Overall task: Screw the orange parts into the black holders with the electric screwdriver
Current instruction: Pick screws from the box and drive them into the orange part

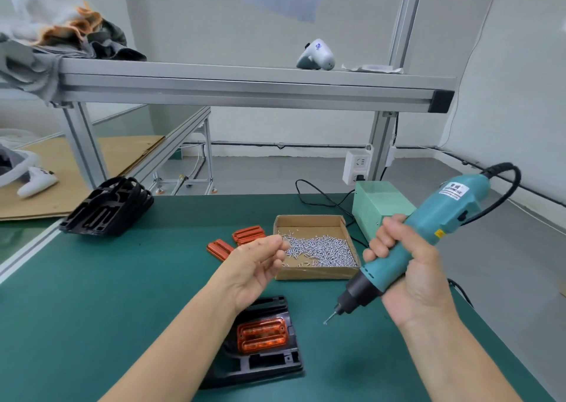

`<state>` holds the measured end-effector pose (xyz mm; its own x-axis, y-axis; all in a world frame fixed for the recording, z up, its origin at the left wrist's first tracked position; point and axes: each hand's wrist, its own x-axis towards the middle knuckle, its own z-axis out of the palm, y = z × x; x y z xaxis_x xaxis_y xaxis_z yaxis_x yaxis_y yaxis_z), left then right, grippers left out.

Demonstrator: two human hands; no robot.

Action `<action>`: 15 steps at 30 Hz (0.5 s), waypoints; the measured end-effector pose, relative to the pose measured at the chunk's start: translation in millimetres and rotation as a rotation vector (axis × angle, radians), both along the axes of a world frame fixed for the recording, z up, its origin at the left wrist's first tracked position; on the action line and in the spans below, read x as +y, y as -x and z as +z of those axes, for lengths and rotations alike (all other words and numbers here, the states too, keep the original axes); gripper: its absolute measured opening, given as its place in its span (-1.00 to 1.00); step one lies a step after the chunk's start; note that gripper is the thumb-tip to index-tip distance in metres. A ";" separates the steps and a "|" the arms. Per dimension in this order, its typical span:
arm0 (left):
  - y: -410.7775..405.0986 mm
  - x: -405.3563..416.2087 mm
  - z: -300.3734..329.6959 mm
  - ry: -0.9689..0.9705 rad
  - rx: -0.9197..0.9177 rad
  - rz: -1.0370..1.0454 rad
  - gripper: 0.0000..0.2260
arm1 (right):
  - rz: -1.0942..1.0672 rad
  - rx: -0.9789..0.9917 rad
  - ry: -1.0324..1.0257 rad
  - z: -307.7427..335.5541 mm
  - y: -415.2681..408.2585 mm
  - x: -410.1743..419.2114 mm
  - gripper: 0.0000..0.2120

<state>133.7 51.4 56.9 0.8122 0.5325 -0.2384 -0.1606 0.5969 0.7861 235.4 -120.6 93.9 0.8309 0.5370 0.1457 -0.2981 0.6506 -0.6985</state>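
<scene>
The person's right hand [410,267] is wrapping its grip firmly around the teal electric screwdriver [428,233], holding it tilted above the green worktop [92,294] with the bit [330,318] pointing down and to the left, clear of the surface. A black cord is trailing from the tool's upper end.

The left hand [260,264] is hovering palm up beside the cardboard box of screws [318,248], its fingertips drawn together at the box's near left edge; whether they are pinching a screw is too small to tell.

One black holder [266,358] is lying flat on the worktop below the left wrist, with an orange part [262,335] sitting seated in its recess. Two more orange parts [235,242] are lying loose on the worktop just left of the box. A stack of black holders [107,208] is resting at the worktop's far left corner. A pale green power box [376,205] is standing behind the cardboard box, near the screwdriver.

On the aluminium shelf [245,86] above, crumpled cloths [61,37] are lying at the left and a white handheld device [317,55] is sitting at the right.
</scene>
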 end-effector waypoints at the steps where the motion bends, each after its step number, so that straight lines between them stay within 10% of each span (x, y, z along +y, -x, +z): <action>1: 5.6 -2.4 0.1 0.056 -0.012 0.002 -0.93 | -0.005 -0.013 -0.026 2.9 3.1 2.5 -0.79; 15: 50.1 -19.4 -14.0 0.208 -0.037 0.009 -0.93 | -0.030 -0.083 -0.132 21.9 36.6 35.8 -0.80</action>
